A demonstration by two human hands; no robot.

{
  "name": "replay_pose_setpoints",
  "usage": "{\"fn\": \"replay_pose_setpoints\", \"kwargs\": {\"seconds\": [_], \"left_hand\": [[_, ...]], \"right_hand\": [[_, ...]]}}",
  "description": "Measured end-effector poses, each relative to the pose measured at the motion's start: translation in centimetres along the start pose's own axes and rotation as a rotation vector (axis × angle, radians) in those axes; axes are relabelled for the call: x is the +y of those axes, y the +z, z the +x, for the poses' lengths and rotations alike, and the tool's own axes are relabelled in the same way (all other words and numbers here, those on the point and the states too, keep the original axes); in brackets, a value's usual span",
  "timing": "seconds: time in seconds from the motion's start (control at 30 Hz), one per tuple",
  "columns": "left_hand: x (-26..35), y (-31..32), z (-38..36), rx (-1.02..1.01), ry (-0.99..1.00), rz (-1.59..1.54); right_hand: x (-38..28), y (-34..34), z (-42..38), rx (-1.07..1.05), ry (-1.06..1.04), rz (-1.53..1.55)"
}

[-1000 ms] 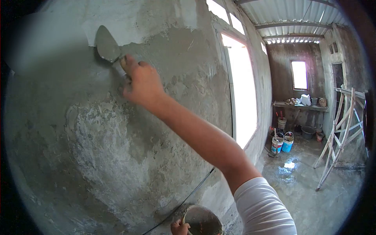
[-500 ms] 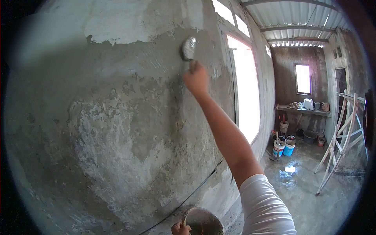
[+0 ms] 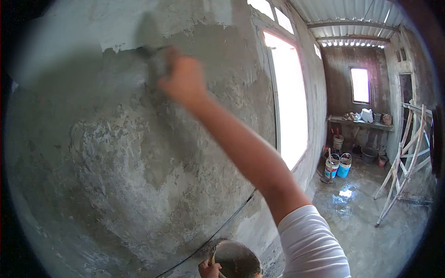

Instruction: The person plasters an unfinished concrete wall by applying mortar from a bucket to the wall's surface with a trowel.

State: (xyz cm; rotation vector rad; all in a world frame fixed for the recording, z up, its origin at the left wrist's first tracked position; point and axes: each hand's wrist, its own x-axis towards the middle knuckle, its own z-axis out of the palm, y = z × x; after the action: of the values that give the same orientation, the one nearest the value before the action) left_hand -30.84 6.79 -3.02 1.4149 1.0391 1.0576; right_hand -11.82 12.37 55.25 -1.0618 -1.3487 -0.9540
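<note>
My right hand (image 3: pixel 184 81) is raised to the upper wall, its fingers closed around the handle of a trowel (image 3: pixel 147 51). Motion blurs both the hand and the blade, which is close to the edge between darker wet plaster and a paler patch. Low in the view, my left hand (image 3: pixel 209 269) grips the near side of a bucket (image 3: pixel 243 257), with a pale strip at its fingers. Grey residue coats the inside of the bucket. The plastered wall (image 3: pixel 134 153) is rough and patchy below the trowel.
A black cable (image 3: pixel 218 230) runs slantwise along the lower wall. Right of my arm is a bright window opening (image 3: pixel 292 102). Two paint pails (image 3: pixel 343 167) stand on the wet floor, near a wooden trestle (image 3: pixel 402 171). A ledge (image 3: pixel 361 122) at the back bears bags and containers.
My right hand has swept the trowel left along the wall, from beside the window to the paler patch's edge. The left hand still grips the bucket. The view has shifted slightly.
</note>
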Motion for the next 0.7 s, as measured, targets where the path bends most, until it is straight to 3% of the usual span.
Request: {"fn": "replay_pose_setpoints", "kwargs": {"seconds": [0.13,0.2,0.33,0.37,0.5,0.57,0.6,0.67,0.7], "left_hand": [[-2.1,-0.3,0.8,0.031,0.090,0.007],[-1.5,-0.1,0.9,0.012,0.042,-0.053],[-3.4,0.6,2.5,0.007,0.028,-0.036],[-3.9,0.5,3.0,-0.019,-0.047,-0.004],[-0.4,1.1,1.6,0.088,-0.203,0.035],[4.0,0.8,-0.3,0.043,0.060,0.216],[3.2,0.9,0.2,0.035,0.059,0.222],[0.6,1.1,1.6,-0.005,-0.165,0.128],[1.5,1.5,1.4,-0.016,-0.170,0.143]], "right_hand": [[13.4,-2.2,0.4,0.358,0.127,-0.056],[16.4,-3.9,0.1,0.314,0.294,-0.228],[18.0,-3.4,1.3,0.223,0.344,-0.332],[17.9,-2.3,2.1,0.219,0.276,-0.276],[9.5,0.6,3.3,0.174,0.113,-0.110],[3.7,2.0,3.4,0.060,0.070,-0.085],[1.7,2.7,3.0,0.002,0.033,-0.070],[-2.6,2.3,0.9,-0.019,-0.099,0.073],[-4.0,2.0,-0.4,-0.031,-0.188,0.108]]}}
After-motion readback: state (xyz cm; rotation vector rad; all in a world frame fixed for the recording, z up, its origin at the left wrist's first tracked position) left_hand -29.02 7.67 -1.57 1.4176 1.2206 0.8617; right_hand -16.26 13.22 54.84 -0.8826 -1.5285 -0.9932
